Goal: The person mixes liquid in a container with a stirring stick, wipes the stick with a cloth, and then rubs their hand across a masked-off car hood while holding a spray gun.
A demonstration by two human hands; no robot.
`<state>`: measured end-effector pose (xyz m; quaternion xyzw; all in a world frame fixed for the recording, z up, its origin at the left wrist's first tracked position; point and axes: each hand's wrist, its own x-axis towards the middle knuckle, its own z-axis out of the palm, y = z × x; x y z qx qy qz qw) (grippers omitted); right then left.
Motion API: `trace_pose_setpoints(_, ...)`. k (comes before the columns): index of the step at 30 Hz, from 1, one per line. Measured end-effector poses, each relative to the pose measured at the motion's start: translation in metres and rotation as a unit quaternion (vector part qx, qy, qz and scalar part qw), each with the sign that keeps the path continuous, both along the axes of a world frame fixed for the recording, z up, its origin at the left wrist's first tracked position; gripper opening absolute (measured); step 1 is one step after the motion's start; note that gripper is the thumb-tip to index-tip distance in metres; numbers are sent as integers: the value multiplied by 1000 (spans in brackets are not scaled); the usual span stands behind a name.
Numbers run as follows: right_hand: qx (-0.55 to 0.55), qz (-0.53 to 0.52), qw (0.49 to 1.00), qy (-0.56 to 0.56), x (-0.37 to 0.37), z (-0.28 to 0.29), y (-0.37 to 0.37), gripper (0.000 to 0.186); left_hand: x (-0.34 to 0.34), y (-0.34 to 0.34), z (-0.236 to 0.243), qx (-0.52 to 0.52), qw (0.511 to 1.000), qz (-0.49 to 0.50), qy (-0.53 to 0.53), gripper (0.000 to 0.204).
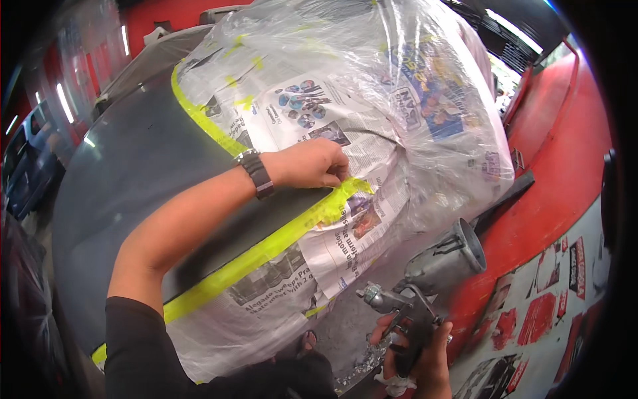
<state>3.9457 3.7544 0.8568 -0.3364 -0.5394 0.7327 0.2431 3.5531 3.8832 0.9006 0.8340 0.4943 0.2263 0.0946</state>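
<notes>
My left hand (309, 163), with a dark watch (255, 174) at its wrist, reaches across a dark grey car panel (146, 156). Its fingers are curled and pinch the yellow-green masking tape (259, 246) near the point where two tape lines meet. This tape fastens newspaper (279, 282) along the panel's near edge. Low on the right, my right hand (432, 366) grips a spray gun (415, 326) by its handle. A grey metal cup (446, 261) tops the gun, tilted toward the upper right. The gun stays apart from the newspaper.
Clear plastic sheeting (425, 173) covers more newspaper on the car's far and right side. A red surface (558, 179) curves along the right, beside a sheet with red and black prints (531, 319). A blue vehicle (36, 156) stands far left.
</notes>
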Motion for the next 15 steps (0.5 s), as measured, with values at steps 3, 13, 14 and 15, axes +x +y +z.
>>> trace_pose_setpoints(3,8,68,998,-7,5,-9,30,121,2,3,10,44,993,-50,99,11)
trace_pose_setpoints(13,18,143,989,-11,3,-10,86,125,-5,20,24,17,985,-73,155,19)
trace_pose_setpoints(14,8,132,991,-13,5,-11,87,125,-5,22,25,21,984,-79,158,20)
trace_pose_setpoints(15,9,131,991,-14,5,-11,89,125,-4,25,25,25,983,-85,159,22)
